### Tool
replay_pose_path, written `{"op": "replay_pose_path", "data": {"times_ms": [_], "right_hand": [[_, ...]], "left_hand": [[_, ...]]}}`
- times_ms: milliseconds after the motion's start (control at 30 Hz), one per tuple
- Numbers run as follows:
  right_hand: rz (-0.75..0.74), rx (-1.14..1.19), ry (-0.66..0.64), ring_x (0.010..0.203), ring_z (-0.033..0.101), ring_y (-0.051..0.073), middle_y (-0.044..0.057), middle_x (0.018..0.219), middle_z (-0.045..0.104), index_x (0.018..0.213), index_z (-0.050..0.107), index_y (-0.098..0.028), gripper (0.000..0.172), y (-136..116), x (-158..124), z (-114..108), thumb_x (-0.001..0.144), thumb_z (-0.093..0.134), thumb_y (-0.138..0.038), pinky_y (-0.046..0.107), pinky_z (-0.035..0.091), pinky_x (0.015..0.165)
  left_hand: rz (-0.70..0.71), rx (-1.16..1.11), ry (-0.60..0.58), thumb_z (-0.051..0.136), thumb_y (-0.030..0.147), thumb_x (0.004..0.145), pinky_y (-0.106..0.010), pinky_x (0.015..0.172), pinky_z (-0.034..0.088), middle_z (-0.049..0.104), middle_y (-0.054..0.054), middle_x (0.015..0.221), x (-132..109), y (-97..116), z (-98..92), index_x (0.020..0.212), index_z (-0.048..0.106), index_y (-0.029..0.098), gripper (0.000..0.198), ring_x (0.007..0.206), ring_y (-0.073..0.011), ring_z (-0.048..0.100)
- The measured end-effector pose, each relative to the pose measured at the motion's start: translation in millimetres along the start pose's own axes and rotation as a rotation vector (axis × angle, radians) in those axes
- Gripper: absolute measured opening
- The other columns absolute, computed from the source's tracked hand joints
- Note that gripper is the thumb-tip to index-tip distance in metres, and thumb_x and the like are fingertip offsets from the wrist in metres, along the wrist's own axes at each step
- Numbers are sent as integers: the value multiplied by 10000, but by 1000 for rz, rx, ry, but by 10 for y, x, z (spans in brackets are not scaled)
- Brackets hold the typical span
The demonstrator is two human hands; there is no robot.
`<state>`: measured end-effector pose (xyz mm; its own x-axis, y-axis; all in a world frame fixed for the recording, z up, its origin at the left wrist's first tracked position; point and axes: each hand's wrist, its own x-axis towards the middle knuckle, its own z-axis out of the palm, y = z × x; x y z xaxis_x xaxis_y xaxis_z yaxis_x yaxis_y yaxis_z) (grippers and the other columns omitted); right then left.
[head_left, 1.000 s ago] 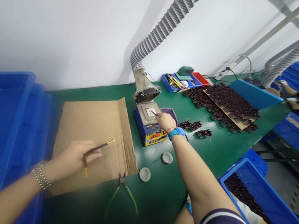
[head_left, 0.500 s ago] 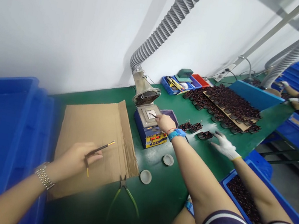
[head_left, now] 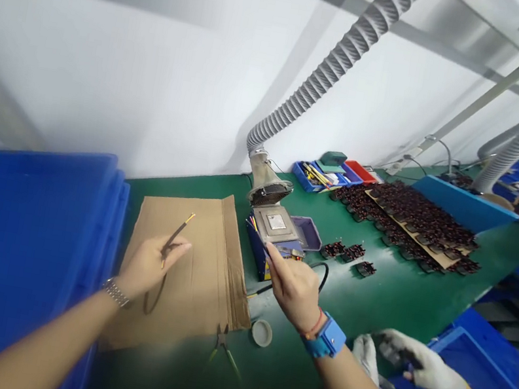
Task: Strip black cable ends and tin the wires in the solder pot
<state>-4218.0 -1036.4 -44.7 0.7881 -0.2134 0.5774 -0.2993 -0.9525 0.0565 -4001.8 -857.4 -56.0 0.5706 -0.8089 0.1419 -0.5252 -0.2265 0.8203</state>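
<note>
Far left of the machine (head_left: 257,254), our landmark, blue bins (head_left: 31,249) stand stacked; next along, the left hand (head_left: 151,263) has thumb and fingers together, pinching a dark cable (head_left: 176,235), bared wires pointing up over the cardboard (head_left: 202,258) just left of the machine! Nearer the wearer than the machine, green-handled pliers (head_left: 221,341) and then a small dish (head_left: 262,333) sit on the worktop (head_left: 290,366). And here's the right hand (head_left: 293,290), at the machine's near edge, fingers clamped on a black cable (head_left: 264,290), coloured wires up by the metal plate, its tail looped behind! The tidy way, I'd judge: grip well back from those bare ends, wires level and unsplayed, fingertips off a plate that may be hot
</note>
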Motion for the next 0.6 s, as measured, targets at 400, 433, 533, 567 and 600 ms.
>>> {"op": "replay_pose_path", "data": {"times_ms": [400,433,533,567,600], "right_hand": [[923,1015,124,676,519,120,19,738,576,871,551,-159,166,-722,148,119,783,496,-289,231,395,628],[994,1185,91,620,498,105,-7,669,542,822,541,-164,152,-793,174,169,766,515,-303,219,389,581],[1089,1478,-33,399,358,65,-74,482,400,775,496,-170,179,-950,220,249,763,487,-349,194,299,398],[1096,1515,-65,355,308,58,-88,449,360,786,485,-171,193,-977,225,257,771,459,-361,191,264,364],[1109,1555,-89,334,280,55,-96,434,342,800,476,-169,201,-993,227,263,775,439,-366,190,245,347]], "left_hand": [[-155,-514,-228,591,353,702,-189,457,322,614,-51,735,-209,119,254,947,622,155,317,569,-110,486],[-147,-511,-274,599,350,696,-189,457,319,611,-44,711,-239,156,287,937,631,157,310,547,-102,472],[-162,-549,-310,597,350,699,-189,449,311,562,-4,597,-276,221,344,886,641,156,273,491,-83,427],[-177,-559,-283,590,352,704,-188,449,314,543,5,573,-273,224,347,870,638,155,262,494,-86,431],[-177,-555,-245,583,353,710,-189,459,325,537,7,573,-266,222,344,857,634,155,251,512,-91,445]]}}
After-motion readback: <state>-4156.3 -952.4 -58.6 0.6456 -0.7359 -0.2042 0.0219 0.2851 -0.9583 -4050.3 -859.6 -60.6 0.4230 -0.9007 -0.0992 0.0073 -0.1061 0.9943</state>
